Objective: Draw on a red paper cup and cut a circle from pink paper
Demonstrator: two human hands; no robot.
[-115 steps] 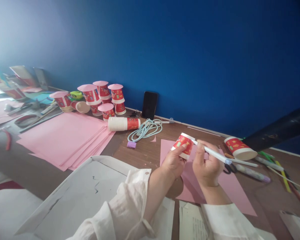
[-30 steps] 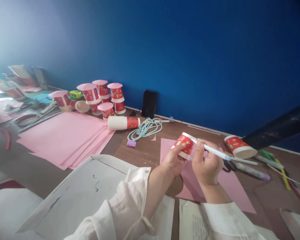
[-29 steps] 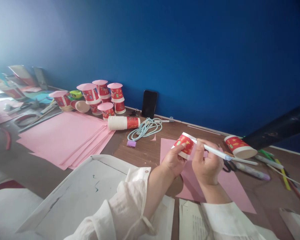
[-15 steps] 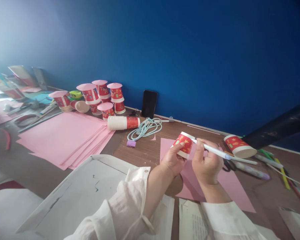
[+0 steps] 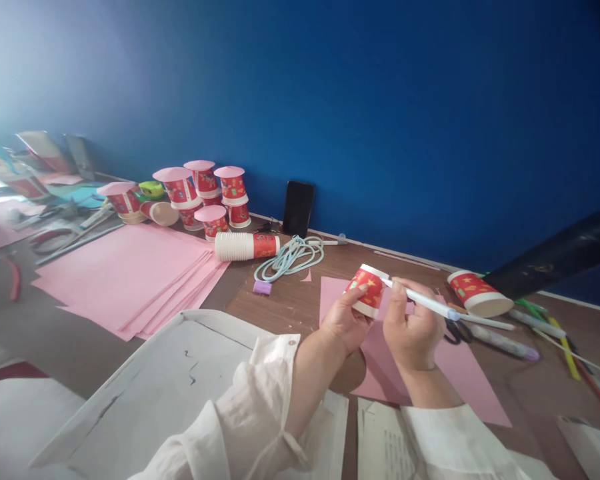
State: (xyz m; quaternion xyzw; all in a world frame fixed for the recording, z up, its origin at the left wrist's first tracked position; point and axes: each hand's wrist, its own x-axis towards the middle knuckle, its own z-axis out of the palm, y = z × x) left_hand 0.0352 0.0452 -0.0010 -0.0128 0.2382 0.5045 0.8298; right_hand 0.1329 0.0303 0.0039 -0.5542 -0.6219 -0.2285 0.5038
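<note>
My left hand [image 5: 347,320] is wrapped round a red paper cup [image 5: 368,288] with a white rim, tilted above the table. In my right hand [image 5: 414,327] is a white pen [image 5: 425,301], pinched between thumb and fingers. Its tip meets the cup's upper right edge; whether it touches I cannot tell. Beneath both hands lies a pink paper sheet [image 5: 460,370] with a rounded cut-out on its left side. Black-handled scissors [image 5: 457,331] show partly behind my right hand.
Left stand several red cups with pink paper tops [image 5: 177,187], beside stacked pink sheets [image 5: 125,273]. A nested cup stack [image 5: 240,246], light blue cord [image 5: 293,259] and phone [image 5: 299,207] sit mid-table. Another red cup [image 5: 480,293] and a black tube [image 5: 560,253] are at right.
The pen has shifted very slightly left along with the right hand, its tip staying at the cup's edge. Otherwise the hands and the cup hold almost the same place.
</note>
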